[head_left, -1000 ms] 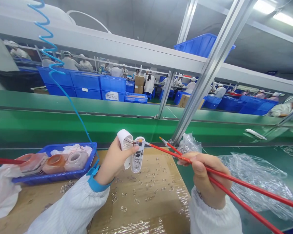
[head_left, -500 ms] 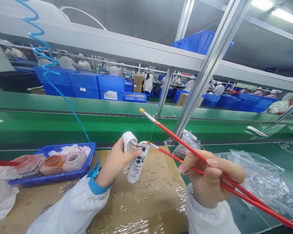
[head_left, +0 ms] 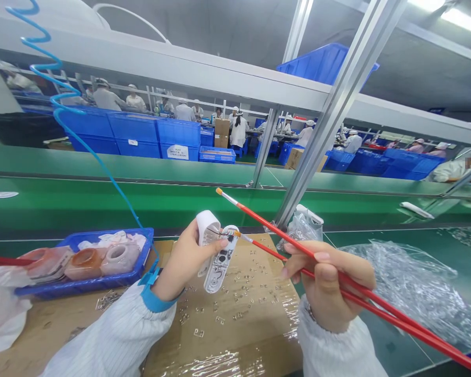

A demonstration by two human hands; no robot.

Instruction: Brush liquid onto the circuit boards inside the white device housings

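My left hand (head_left: 188, 254) is closed around an opened white plastic device housing (head_left: 215, 280), its thumb pressed on the part with the circuit board (head_left: 222, 257). A white hollow cover (head_left: 208, 222) is in the same grip, and thin wires run between the two parts. Two red-handled paintbrushes (head_left: 275, 229) are gripped in my right hand (head_left: 333, 283), with their handles running out to the lower right. The lower brush has its orange tip at the upper end of the circuit board; whether it touches cannot be told. The other tip points up and left, in the air.
Small metal pieces (head_left: 239, 298) lie scattered on the taped cardboard (head_left: 215, 345). To the left, a blue tray (head_left: 86, 289) holds bottles and cloths. Plastic bags (head_left: 404, 283) lie on the right. A coiled blue cord (head_left: 110, 175) hangs down to my left wrist; a metal post (head_left: 317, 136) rises ahead.
My right hand has moved left with both brushes, and the lower tip now reaches over the board's upper end. The upper tip is lower and further left. My left hand has barely moved.
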